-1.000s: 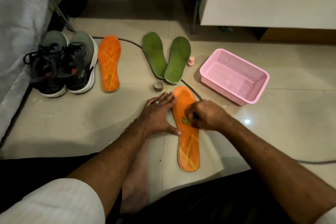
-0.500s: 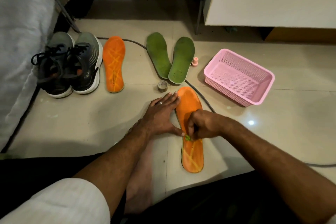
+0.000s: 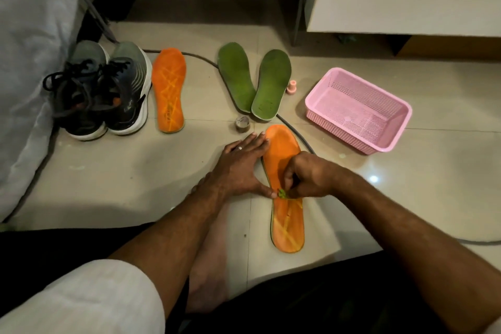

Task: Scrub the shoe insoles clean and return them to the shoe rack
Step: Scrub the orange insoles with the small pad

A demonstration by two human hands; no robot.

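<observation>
Orange insole (image 3: 287, 219), flat on the tile floor (image 3: 113, 176) at your 12 o'clock, yellow crisscross lines on its heel. Your left hand (image 3: 240, 168) presses it, fingers straight; your right hand (image 3: 306, 175) pinches a small green scrubber (image 3: 282, 193) against it. Pink mesh basket (image 3: 357, 108), rectangular plastic, at 2 o'clock; its contents cannot be made out.
</observation>
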